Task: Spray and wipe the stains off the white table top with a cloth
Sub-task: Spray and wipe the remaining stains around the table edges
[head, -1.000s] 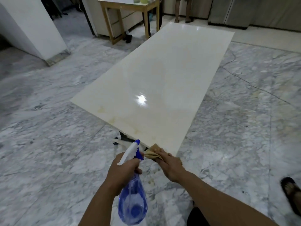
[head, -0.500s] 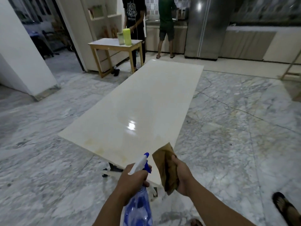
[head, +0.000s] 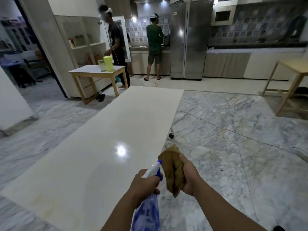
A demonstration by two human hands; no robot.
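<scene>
The long white table top (head: pixel 106 144) stretches away from me, glossy, with faint yellowish stains near its front left edge. My left hand (head: pixel 143 185) grips a blue spray bottle (head: pixel 147 212) by the neck, and its white and blue nozzle points over the table's near right corner. My right hand (head: pixel 188 175) is shut on a crumpled brown cloth (head: pixel 171 167), held upright in the air just off the table's right edge and not touching the top.
Grey marble floor surrounds the table. A small wooden table (head: pixel 98 72) with a yellow-green container stands at the back left, beside two people (head: pixel 154 42) at the kitchen counter. A steel fridge (head: pixel 188 39) stands behind. Another wooden table (head: pixel 293 75) sits far right. A cable crosses the floor.
My right hand lifted the cloth off the table's near corner and holds it up in the air. The view tilted upward and the table's near end now sits closer beneath me.
</scene>
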